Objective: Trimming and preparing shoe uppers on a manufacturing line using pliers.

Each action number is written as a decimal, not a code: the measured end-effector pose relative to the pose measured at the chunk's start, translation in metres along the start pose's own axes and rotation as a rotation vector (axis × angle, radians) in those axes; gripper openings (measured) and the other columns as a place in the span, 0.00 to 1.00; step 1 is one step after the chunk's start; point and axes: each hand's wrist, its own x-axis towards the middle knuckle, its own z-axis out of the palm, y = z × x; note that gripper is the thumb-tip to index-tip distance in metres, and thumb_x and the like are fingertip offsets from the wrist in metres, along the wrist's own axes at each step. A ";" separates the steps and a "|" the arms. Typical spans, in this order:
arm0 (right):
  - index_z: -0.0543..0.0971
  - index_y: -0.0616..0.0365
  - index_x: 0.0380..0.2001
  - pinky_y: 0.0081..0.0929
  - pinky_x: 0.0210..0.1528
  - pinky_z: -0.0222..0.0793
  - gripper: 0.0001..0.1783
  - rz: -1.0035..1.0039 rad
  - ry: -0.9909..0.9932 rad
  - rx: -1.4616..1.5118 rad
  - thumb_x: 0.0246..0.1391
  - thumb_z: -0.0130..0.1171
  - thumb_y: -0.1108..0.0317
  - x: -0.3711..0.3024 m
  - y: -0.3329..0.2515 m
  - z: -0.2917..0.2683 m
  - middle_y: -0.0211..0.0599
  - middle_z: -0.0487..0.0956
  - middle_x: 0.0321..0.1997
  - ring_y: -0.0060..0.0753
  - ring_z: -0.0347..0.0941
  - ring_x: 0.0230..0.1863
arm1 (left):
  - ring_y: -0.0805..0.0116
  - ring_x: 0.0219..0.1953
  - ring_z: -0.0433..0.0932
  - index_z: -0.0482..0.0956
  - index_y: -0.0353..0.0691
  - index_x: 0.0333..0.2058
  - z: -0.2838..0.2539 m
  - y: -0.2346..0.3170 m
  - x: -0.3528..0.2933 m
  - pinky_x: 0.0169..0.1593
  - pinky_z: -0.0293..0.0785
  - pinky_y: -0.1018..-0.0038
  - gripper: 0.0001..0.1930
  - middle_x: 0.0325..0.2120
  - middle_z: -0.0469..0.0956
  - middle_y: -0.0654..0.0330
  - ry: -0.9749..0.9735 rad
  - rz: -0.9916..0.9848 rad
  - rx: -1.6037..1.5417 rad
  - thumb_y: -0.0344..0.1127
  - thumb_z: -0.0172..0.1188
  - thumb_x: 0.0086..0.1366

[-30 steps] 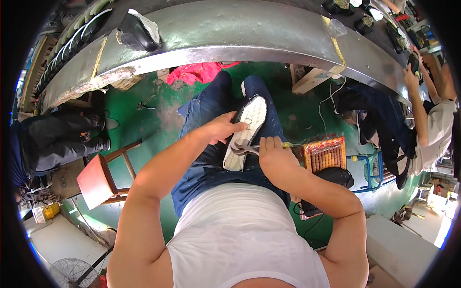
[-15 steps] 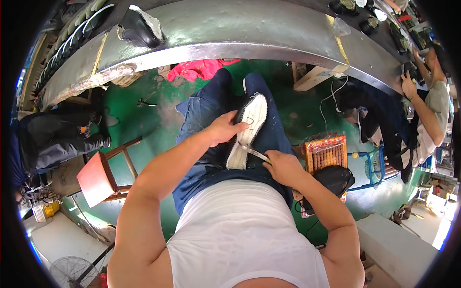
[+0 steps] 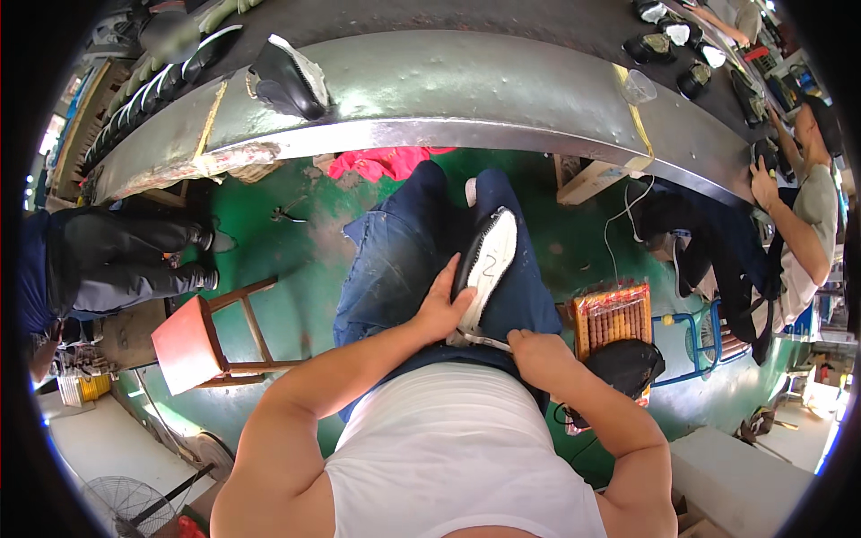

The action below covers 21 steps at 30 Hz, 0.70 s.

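**Shoe (image 3: 496, 247) held bottom up on our right leg (image 3: 531, 287)**

Our left hand (image 3: 442, 309) grips the shoe, thumb on its white bottom, fingers along its black side. We think that stops it wobbling. Our right hand (image 3: 543, 359) is curled tight around a metal tool (image 3: 487, 341), whose tip is by the shoe's near end, just beside our left hand. The shoe points away from both hands, likely so our leg takes its weight and we see its bottom well.

To the right of our right hand, a black bag (image 3: 628, 366) sits on a beaded seat (image 3: 614, 316). Well left of our left hand stands a red-topped stool (image 3: 188, 351). Beyond both hands, a black shoe (image 3: 291, 79) rests on the metal surface (image 3: 466, 76), maybe to stay near.
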 end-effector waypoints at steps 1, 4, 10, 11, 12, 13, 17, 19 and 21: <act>0.74 0.62 0.35 0.37 0.35 0.77 0.07 -0.006 0.006 -0.003 0.54 0.53 0.70 0.000 0.003 -0.003 0.44 0.79 0.34 0.45 0.80 0.33 | 0.54 0.71 0.52 0.38 0.40 0.72 -0.002 0.000 -0.003 0.70 0.50 0.69 0.44 0.69 0.48 0.44 -0.032 0.009 0.075 0.41 0.57 0.67; 0.74 0.63 0.37 0.41 0.36 0.74 0.10 -0.068 -0.150 0.108 0.58 0.54 0.66 0.004 0.023 -0.024 0.47 0.80 0.32 0.49 0.79 0.32 | 0.59 0.71 0.51 0.26 0.44 0.71 -0.025 0.001 -0.026 0.69 0.50 0.71 0.47 0.70 0.44 0.44 -0.298 0.057 0.252 0.36 0.54 0.69; 0.72 0.64 0.37 0.46 0.39 0.70 0.17 0.026 0.173 0.770 0.64 0.51 0.58 0.010 0.009 -0.030 0.53 0.78 0.29 0.61 0.75 0.36 | 0.55 0.72 0.46 0.24 0.39 0.70 -0.018 0.033 -0.033 0.70 0.49 0.68 0.50 0.71 0.39 0.41 -0.264 0.006 0.302 0.37 0.57 0.67; 0.72 0.64 0.37 0.46 0.39 0.70 0.17 0.031 0.178 0.774 0.64 0.51 0.58 0.017 0.010 -0.023 0.53 0.78 0.29 0.61 0.75 0.36 | 0.55 0.72 0.47 0.24 0.39 0.70 -0.016 0.039 -0.034 0.70 0.49 0.68 0.50 0.70 0.40 0.40 -0.235 0.039 0.399 0.36 0.58 0.66; 0.72 0.65 0.37 0.46 0.39 0.69 0.17 0.059 0.162 0.613 0.64 0.51 0.58 0.027 0.014 -0.019 0.53 0.78 0.29 0.62 0.75 0.36 | 0.59 0.70 0.53 0.32 0.37 0.71 -0.018 0.040 -0.032 0.69 0.52 0.68 0.47 0.70 0.47 0.45 -0.182 0.048 0.388 0.36 0.58 0.67; 0.72 0.65 0.36 0.46 0.39 0.69 0.17 0.079 0.151 0.449 0.65 0.50 0.58 0.039 0.020 -0.017 0.53 0.78 0.28 0.62 0.75 0.35 | 0.59 0.70 0.53 0.32 0.37 0.71 -0.027 0.046 -0.029 0.69 0.52 0.68 0.47 0.70 0.47 0.45 -0.179 0.055 0.399 0.36 0.58 0.67; 0.74 0.65 0.36 0.35 0.37 0.72 0.20 0.180 0.347 0.932 0.67 0.46 0.55 0.024 0.037 -0.001 0.43 0.79 0.25 0.40 0.79 0.30 | 0.70 0.58 0.68 0.48 0.36 0.70 -0.083 0.106 -0.039 0.62 0.63 0.72 0.38 0.61 0.67 0.55 -0.189 -0.232 -0.473 0.31 0.59 0.68; 0.74 0.64 0.35 0.31 0.36 0.73 0.21 0.193 0.402 0.997 0.67 0.45 0.54 0.029 0.046 0.014 0.39 0.79 0.24 0.33 0.78 0.29 | 0.69 0.60 0.67 0.50 0.36 0.70 -0.108 0.146 -0.047 0.63 0.62 0.72 0.36 0.62 0.67 0.56 -0.163 -0.134 -0.477 0.31 0.58 0.68; 0.74 0.64 0.35 0.30 0.35 0.73 0.21 0.237 0.252 1.034 0.67 0.45 0.55 0.038 0.050 0.020 0.39 0.80 0.24 0.34 0.78 0.28 | 0.65 0.62 0.67 0.51 0.36 0.70 -0.128 0.188 -0.030 0.65 0.62 0.69 0.36 0.62 0.67 0.54 -0.139 -0.009 -0.523 0.32 0.58 0.68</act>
